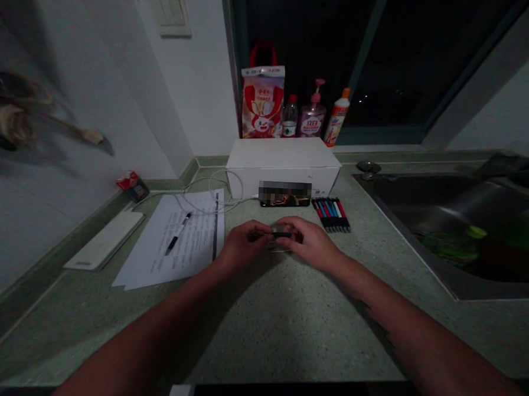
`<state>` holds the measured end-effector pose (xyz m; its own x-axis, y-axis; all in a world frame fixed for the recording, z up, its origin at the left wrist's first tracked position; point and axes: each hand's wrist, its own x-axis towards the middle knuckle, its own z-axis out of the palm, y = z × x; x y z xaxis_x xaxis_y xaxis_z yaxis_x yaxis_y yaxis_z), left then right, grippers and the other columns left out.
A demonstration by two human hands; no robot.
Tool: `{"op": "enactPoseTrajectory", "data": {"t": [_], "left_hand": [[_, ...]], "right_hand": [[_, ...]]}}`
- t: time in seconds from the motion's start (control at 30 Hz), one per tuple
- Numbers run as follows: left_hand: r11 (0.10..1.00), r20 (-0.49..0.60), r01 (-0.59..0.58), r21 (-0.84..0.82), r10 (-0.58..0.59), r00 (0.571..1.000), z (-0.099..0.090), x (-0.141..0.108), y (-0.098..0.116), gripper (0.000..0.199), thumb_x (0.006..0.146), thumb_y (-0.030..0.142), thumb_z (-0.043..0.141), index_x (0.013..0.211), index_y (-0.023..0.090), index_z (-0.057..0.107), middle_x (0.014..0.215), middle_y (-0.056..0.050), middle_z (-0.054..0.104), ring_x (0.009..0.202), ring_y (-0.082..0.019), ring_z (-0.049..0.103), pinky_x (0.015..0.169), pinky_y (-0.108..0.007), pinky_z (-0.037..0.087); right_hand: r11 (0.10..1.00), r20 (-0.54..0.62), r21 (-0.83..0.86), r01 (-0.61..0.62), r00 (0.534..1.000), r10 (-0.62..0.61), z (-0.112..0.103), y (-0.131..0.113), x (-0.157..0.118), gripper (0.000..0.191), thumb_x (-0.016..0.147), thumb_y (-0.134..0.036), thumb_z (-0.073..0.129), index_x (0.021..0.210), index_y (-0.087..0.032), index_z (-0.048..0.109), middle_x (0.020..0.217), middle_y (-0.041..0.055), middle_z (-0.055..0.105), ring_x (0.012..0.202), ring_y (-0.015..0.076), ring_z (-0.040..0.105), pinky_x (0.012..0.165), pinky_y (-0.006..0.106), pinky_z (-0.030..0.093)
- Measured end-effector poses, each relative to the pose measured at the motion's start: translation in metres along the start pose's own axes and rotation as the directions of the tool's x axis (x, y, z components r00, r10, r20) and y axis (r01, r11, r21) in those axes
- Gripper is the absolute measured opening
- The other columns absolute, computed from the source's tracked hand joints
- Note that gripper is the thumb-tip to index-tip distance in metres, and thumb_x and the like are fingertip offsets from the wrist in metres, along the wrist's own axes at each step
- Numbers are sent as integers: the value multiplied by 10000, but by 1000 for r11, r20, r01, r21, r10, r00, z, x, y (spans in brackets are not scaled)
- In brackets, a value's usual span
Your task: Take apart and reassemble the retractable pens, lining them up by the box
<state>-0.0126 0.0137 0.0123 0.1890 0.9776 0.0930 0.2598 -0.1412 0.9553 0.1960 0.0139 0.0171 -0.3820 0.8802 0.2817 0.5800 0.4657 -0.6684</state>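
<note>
My left hand (245, 244) and my right hand (309, 242) meet above the middle of the green counter (275, 323). Both sets of fingers are closed on a small dark, slim object (282, 235), its ends partly covered by the fingertips. Something clear and flat shows just beneath it, too dim to make out. Behind my hands a phone (284, 199) leans at the front of a white box (284, 157). A row of several pens (331, 215) lies to the right of the phone. On printed sheets (191, 241) at the left rests a black and white pen (178, 233).
A white cable (235, 203) loops over the sheets to the phone. At far left are a pale flat box (105, 240) and a red and black packet (132, 186). A metal sink (458, 232) is on the right. Bottles (312, 119) and a bag (263, 103) stand behind the white box.
</note>
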Motion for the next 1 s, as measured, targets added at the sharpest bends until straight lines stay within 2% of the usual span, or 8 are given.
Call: {"op": "enactPoseTrajectory", "data": {"t": [0.07,0.13,0.2,0.33,0.5,0.67,0.83,1.0], "left_hand": [[1000,-12,-11,-3,11,1000,0,0,1,119,765,271,712,850,188,707,799,-50,765,723,-178,699,683,-303,553],[1000,-15,-14,-6,14,1000,0,0,1,115,765,266,715,850,190,707,799,-50,765,713,-174,695,676,-300,553],[1000,-20,-9,-2,9,1000,-1,0,1,115,768,267,718,855,193,706,805,-46,766,714,-171,695,680,-300,556],[1000,-40,2,14,-1,999,0,0,2,107,770,261,720,853,195,702,817,-44,764,738,-173,699,705,-309,560],[1000,-21,15,6,-15,1000,1,-1,4,109,772,265,708,853,193,702,818,-50,756,742,-178,696,710,-318,558],[1000,-39,8,-17,-9,999,0,-1,3,119,767,276,714,854,195,708,814,-51,753,740,-181,689,721,-332,556],[1000,-41,16,-16,-17,999,-2,-1,5,127,765,281,738,850,191,711,788,-46,754,730,-182,687,711,-325,561],[1000,-52,23,-19,-24,998,-2,0,5,124,769,274,746,847,185,711,795,-48,749,739,-181,682,713,-323,560]], "right_hand": [[1000,-22,6,-15,1000,15,0,1,0,258,893,-285,688,1137,-217,640,944,40,718,734,169,627,674,299,456],[1000,-13,-7,-14,1000,14,1,1,0,118,940,-295,626,1023,-219,659,876,33,716,750,178,633,680,304,453],[1000,7,-16,-2,1000,2,1,2,0,143,985,-309,558,964,-224,672,871,38,726,787,186,648,708,314,457],[1000,-2,3,-23,1000,23,2,3,-1,271,898,-302,683,1156,-231,639,957,39,738,743,171,644,685,306,458],[1000,16,-20,-6,1000,6,2,2,0,159,983,-329,556,989,-223,675,851,32,724,760,177,639,688,306,452],[1000,-9,3,-7,1000,7,2,2,-1,291,897,-299,673,1179,-232,645,960,37,729,742,169,637,680,302,460],[1000,-8,-25,-5,1000,5,0,1,0,151,976,-321,570,994,-227,686,859,35,725,764,182,643,690,306,456],[1000,-46,-13,-18,999,18,0,2,0,297,886,-313,709,1163,-216,658,941,36,733,705,162,631,668,293,459]]}}
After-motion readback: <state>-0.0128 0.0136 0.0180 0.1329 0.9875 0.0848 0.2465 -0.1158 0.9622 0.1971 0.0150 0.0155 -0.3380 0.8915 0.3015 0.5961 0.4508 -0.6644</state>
